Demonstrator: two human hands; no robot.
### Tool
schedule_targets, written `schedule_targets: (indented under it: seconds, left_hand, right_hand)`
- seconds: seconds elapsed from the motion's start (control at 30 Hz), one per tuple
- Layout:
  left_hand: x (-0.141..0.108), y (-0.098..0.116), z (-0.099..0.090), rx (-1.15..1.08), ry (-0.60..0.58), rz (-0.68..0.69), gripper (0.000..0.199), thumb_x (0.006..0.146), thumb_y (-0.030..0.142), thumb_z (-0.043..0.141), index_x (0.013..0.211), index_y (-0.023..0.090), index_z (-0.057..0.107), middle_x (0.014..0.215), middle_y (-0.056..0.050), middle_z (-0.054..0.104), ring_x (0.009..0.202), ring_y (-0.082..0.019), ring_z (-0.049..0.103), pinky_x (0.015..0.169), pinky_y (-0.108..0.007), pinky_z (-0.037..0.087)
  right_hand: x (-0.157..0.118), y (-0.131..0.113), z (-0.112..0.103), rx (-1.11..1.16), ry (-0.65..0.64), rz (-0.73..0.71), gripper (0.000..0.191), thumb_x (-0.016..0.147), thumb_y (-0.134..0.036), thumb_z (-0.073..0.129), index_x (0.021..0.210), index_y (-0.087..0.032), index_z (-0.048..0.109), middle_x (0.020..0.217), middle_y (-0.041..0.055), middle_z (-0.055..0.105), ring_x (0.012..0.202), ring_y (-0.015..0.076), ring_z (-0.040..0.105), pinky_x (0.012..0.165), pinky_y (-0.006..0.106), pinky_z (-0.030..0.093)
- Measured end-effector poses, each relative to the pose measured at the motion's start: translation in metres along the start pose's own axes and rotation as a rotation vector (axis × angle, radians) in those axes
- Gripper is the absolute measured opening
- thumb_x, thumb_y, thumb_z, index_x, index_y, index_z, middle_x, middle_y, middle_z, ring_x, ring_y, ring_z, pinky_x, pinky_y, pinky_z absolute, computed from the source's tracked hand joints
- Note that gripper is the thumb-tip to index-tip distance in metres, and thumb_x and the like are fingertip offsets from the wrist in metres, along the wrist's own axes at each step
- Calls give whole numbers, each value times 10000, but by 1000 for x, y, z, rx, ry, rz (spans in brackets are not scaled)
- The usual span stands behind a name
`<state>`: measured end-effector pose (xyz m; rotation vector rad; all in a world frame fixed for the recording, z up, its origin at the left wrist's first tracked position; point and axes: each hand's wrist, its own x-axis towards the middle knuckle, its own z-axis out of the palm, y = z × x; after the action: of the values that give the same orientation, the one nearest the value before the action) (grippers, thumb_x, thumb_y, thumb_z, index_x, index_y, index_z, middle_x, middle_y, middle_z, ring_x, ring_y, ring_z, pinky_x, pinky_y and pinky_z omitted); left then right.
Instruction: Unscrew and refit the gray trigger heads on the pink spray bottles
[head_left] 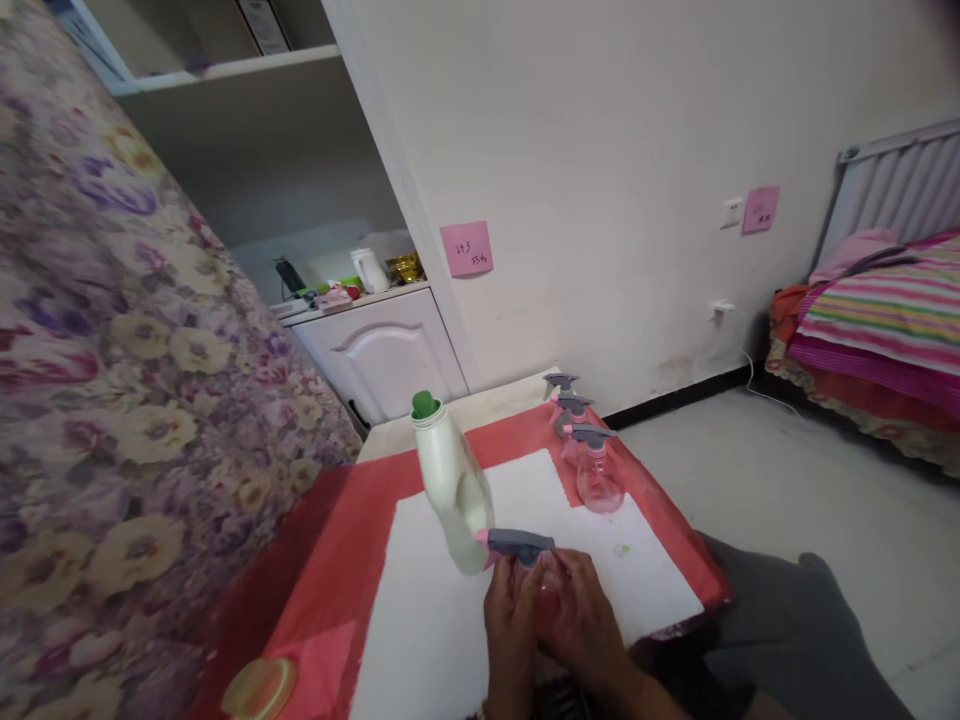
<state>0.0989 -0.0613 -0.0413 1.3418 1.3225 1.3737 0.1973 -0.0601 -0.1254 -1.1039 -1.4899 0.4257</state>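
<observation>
In the head view, we have the bottle (525,546) nearer us than the jug (454,490), probably cupped two-handed to steady it. Three sprayers (600,482) stand right of the jug, perhaps parked aside. Our left hand (511,612) and right hand (589,622) have fingers curled closely around the bottle.

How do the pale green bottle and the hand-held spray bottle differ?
The green bottle has a green top; the spray bottle has a grey trigger. The green bottle stands on the white sheet, while the left hand and right hand hold the spray bottle. The green bottle looks taller than the spray bottle. Both have their tops uppermost.
</observation>
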Motion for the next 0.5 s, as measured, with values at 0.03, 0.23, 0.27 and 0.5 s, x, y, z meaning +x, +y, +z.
schedule_targets:
  seconds: [0.03,0.23,0.27,0.5]
  left_hand:
    - [1,1,-2,7,-15,-2,300,805,404,646,1005,181,650,983,-54,721,950,-240,661,855,-320,523]
    - [3,5,-16,13,-108,-23,346,798,396,653,1065,177,669,1109,-81,713,1047,-271,642,915,-353,503]
    - [3,5,-17,7,-117,-28,358,796,392,654,1083,178,668,1131,-85,708,1068,-276,636,930,-357,497]
    - [2,0,-12,-21,-47,-28,350,772,409,676,1039,182,675,1059,-66,729,1019,-267,655,885,-338,515]
  right_hand:
    - [0,0,-3,35,-39,7,663,690,-302,761,1275,-239,458,1156,107,577,1086,302,572,955,501,499]
    - [10,-8,-31,377,-275,118,638,799,-321,637,1366,-232,359,1368,129,513,1271,282,503,1062,457,425]
    - [13,-10,-34,427,-317,116,641,807,-320,628,1378,-232,350,1383,127,508,1283,279,494,1070,456,415]
    - [18,-6,-22,402,-297,114,721,690,-304,755,1323,-231,418,1298,108,537,1226,288,517,1050,450,419]
